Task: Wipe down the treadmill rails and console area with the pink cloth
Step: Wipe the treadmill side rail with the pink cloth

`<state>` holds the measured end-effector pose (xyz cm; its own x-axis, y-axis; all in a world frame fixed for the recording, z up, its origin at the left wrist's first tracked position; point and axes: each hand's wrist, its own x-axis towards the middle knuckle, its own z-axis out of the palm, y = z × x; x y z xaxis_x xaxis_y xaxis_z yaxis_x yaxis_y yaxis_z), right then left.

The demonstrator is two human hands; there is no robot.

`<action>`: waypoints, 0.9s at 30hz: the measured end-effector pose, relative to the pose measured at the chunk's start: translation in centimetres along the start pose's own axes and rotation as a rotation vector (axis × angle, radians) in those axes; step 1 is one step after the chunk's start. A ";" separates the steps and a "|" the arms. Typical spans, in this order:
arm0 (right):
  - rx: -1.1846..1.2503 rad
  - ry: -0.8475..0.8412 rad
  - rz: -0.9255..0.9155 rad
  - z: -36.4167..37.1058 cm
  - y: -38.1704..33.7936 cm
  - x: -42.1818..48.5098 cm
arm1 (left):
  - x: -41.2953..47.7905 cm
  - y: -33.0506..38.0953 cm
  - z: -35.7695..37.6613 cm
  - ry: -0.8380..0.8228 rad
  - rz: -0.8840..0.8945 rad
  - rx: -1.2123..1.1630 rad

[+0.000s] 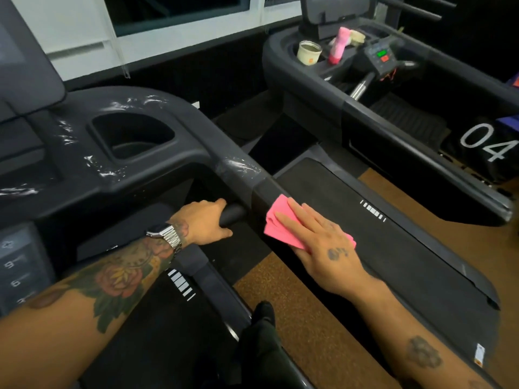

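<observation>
Cloth, pink and folded, lies pressed against the treadmill's right rail under the flat, straight-fingered right hand; left hand curls round the black handlebar grip; wet streaks mark the console

Soft pink cloth, matt black plastic rail, smeared console, shiny metal watch band

pink cloth: partly covered by right hand. handlebar: partly hidden inside left hand. console screen: cut by left edge.
</observation>
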<state>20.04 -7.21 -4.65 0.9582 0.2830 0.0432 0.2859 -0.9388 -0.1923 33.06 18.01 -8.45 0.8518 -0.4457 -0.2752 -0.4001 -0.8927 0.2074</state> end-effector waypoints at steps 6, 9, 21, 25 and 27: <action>0.081 0.101 0.176 0.7 -1.1 1.2 | -1.4 -2.0 -1.3 -0.150 -0.056 -0.155; 0.036 0.157 0.320 1.2 -2.5 4.9 | -2.3 -3.0 -1.4 -0.157 -0.076 -0.183; -0.125 -0.015 -0.048 2.1 -5.3 19.8 | -3.7 -3.7 -0.5 0.014 -0.136 -0.075; -0.394 -0.122 -0.405 1.5 -4.2 20.7 | -3.7 -3.7 -0.7 -0.009 -0.144 -0.082; -0.432 -0.164 -0.499 1.1 -3.8 20.1 | -3.7 -3.7 -0.8 -0.038 -0.160 -0.095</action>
<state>38.22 2.28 -4.09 0.7054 0.6967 -0.1304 0.7056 -0.6727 0.2227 31.68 23.05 -7.41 0.8878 -0.3027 -0.3467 -0.2255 -0.9427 0.2458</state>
